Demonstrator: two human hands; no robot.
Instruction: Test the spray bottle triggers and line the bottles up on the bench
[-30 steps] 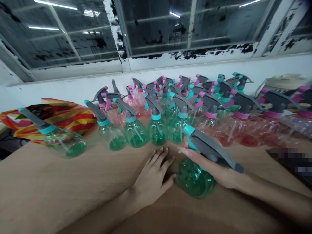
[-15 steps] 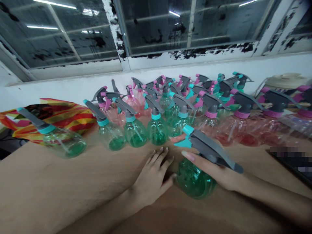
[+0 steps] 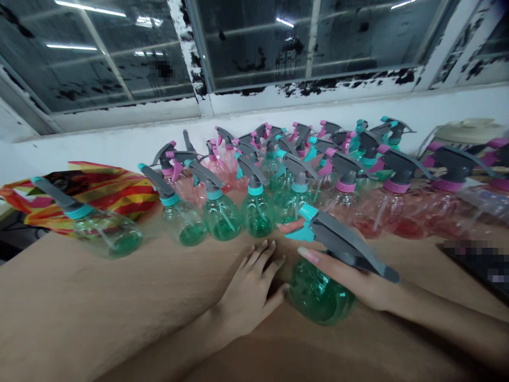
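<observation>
My right hand (image 3: 350,276) is wrapped round the neck of a green spray bottle (image 3: 320,297), just under its grey and turquoise trigger head. The bottle is see-through and tilted, its nozzle pointing left. Part of the fingers is hidden behind the head. Flat on the table (image 3: 131,318) lies my left hand (image 3: 250,289), fingers spread, its thumb close to the held bottle; whether they touch I cannot tell. Beyond the left fingertips stands another green spray bottle (image 3: 257,215) with liquid in it.
Several pink spray bottles (image 3: 405,212) and green ones crowd the back of the table below the window. One green bottle (image 3: 107,233) stands apart at left, by a striped bag (image 3: 119,193). A dark flat device (image 3: 477,265) lies at right; a cream container (image 3: 469,130) sits behind.
Both hands and the held bottle keep almost the same pose. The whole view has shifted very slightly.
</observation>
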